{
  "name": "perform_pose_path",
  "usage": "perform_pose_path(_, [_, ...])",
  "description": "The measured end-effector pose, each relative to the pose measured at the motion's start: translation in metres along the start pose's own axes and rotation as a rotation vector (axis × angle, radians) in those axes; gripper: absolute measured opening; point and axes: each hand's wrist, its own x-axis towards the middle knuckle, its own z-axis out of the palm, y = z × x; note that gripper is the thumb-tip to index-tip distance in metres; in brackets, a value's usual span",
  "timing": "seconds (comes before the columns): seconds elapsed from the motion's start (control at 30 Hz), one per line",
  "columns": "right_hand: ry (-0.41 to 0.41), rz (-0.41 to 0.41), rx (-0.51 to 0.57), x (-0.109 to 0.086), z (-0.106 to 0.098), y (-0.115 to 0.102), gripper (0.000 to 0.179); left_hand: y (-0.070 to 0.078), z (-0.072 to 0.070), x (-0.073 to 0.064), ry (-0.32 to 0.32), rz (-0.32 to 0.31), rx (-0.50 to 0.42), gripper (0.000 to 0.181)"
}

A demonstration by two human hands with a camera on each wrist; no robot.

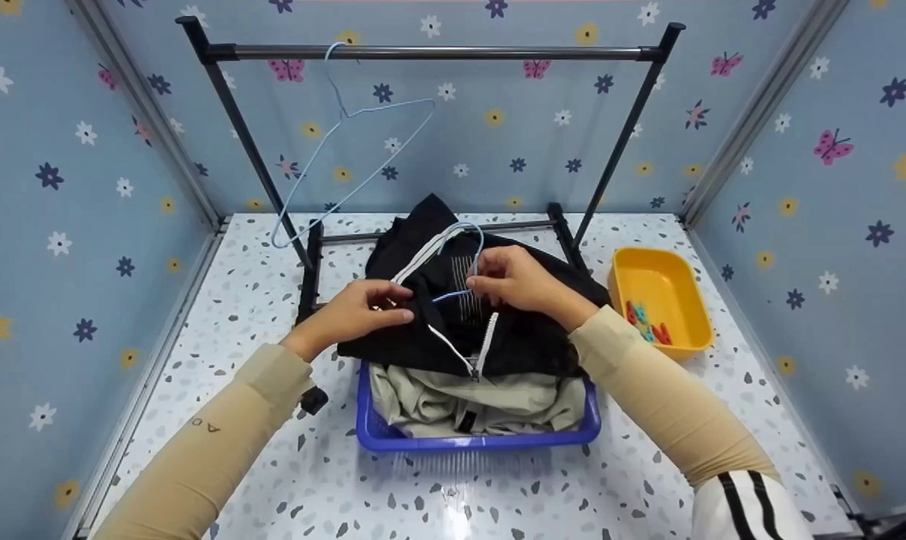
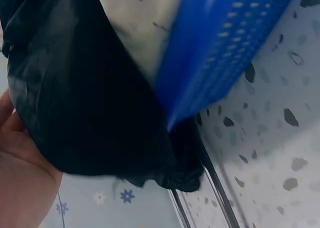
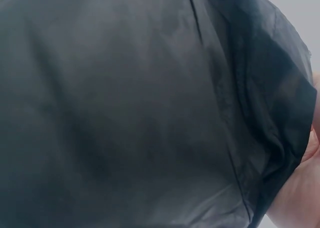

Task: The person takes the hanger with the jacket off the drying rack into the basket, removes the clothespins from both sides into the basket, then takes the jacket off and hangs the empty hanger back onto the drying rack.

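A black zip jacket (image 1: 535,341) with white zip edging lies spread over the blue basket, its neck turned up. Inside the neck sits a light blue wire hanger (image 1: 451,295), its hook curving above the collar. My right hand (image 1: 519,279) pinches the hanger by the base of its hook. On the other side, my left hand (image 1: 355,311) grips the jacket's edge beside the open zip between thumb and fingers. Black cloth (image 2: 85,98) fills much of the left wrist view, beside the palm. In the right wrist view the jacket (image 3: 135,108) hides most of the hand.
Under the jacket, a blue basket (image 1: 479,444) holds pale green clothing (image 1: 415,401). Behind stands a black clothes rack (image 1: 438,52) with another blue wire hanger (image 1: 382,169) on its bar. At right, a yellow tub (image 1: 659,274) contains several small clothespins (image 1: 659,332).
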Motion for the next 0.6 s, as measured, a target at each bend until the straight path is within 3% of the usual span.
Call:
perform_pose_path(0.27, [0.014,0.001,0.001,0.0,0.001,0.001,0.014,0.012,0.011,0.011,0.085,-0.042,0.006,0.041])
perform_pose_path(0.6, [0.02,0.0,-0.019,0.0,0.002,0.001,0.014,0.019,0.019,0.015,0.111,0.024,0.031,0.024])
